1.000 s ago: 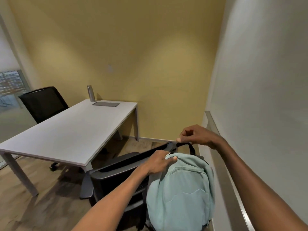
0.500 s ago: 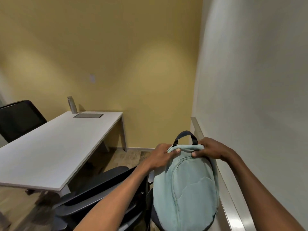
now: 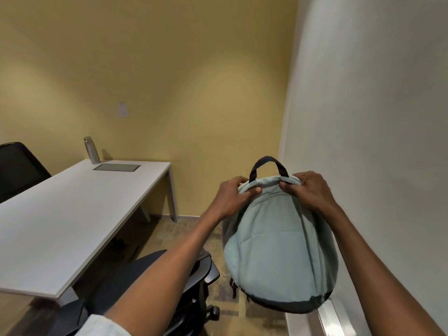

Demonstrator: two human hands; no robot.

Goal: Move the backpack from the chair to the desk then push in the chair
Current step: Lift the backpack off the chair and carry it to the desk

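A pale green backpack (image 3: 278, 248) with a dark base and a dark carry loop hangs in the air at the right, clear of the chair. My left hand (image 3: 232, 197) grips its top edge on the left and my right hand (image 3: 308, 190) grips the top edge on the right. The black office chair (image 3: 155, 282) stands below my left forearm, its seat bare, pulled out from the white desk (image 3: 72, 214) at the left.
A metal bottle (image 3: 91, 150) and a grey flat panel (image 3: 116, 167) sit at the desk's far end. A second black chair (image 3: 17, 168) stands behind the desk at the left. A white wall with a low ledge (image 3: 324, 316) runs close on the right.
The backpack has risen off the chair seat and now hangs free. My right hand moved from the carry loop to the bag's top edge. The view has swung right and up.
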